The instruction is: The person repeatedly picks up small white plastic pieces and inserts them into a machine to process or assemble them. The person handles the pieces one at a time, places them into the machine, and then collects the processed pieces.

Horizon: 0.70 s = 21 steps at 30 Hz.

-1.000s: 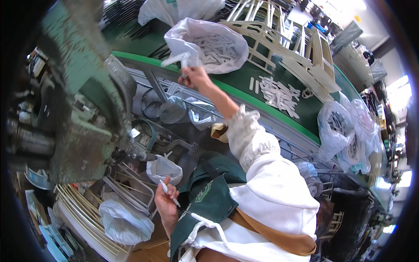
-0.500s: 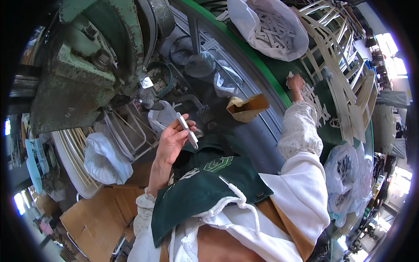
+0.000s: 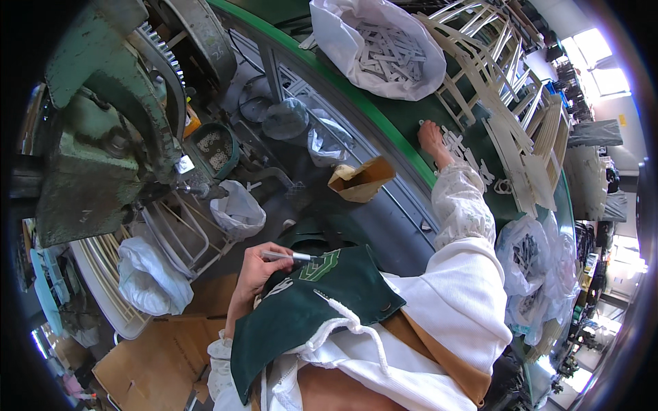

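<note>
In my left hand, low in front of my dark green apron, I hold a few narrow pale strips between thumb and fingers. They lie nearly level, their ends pointing right. My right arm reaches far out to the green-topped table. There my right hand is closed with its fingertips down at the tabletop, and the pale end of a strip shows at them. Beside that hand lies a loose scatter of flat white strips. A large white sack full of similar strips stands on the table beyond.
A worn green machine fills the left, with a tub of small parts beside it. An open brown paper bag is in the middle. Long slats lie at right, above bagged parts. A cardboard box sits lower left.
My left hand has come down toward the apron, and its strips have turned from steep to nearly level. My right hand stays at the scattered strips. The whole view has shifted.
</note>
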Tool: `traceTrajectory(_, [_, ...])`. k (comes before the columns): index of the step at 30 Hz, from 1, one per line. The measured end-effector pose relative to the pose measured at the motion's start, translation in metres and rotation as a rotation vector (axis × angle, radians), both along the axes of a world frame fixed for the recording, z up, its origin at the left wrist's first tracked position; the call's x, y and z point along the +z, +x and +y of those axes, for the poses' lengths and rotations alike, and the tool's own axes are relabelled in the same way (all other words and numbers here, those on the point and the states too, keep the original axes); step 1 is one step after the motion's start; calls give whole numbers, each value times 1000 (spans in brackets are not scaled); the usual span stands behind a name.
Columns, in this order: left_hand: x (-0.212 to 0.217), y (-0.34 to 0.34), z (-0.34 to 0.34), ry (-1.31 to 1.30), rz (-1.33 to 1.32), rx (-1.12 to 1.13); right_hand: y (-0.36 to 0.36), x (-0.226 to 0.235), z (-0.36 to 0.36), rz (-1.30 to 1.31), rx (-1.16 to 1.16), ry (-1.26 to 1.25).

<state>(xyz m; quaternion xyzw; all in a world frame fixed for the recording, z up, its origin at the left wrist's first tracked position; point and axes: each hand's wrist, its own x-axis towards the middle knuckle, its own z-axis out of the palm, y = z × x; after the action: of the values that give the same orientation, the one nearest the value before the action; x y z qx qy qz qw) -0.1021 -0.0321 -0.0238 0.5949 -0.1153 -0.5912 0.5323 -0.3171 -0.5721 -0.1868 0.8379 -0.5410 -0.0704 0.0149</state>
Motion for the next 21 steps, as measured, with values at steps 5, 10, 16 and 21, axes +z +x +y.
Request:
traceTrajectory(5, [13,4,1,106,-330,-232,7,28,23,-435,-153,134])
traceTrajectory(10, [5,1,0,50,-384,-138,90,82,137,-686,358,392])
traceTrajectory(16, [-15,6,21,-43,-208,465,233,172,332,-1131,725,1436])
traceTrajectory(21, [-18,40,38,-308,9,1052,290,191,380,-1054,851,1424])
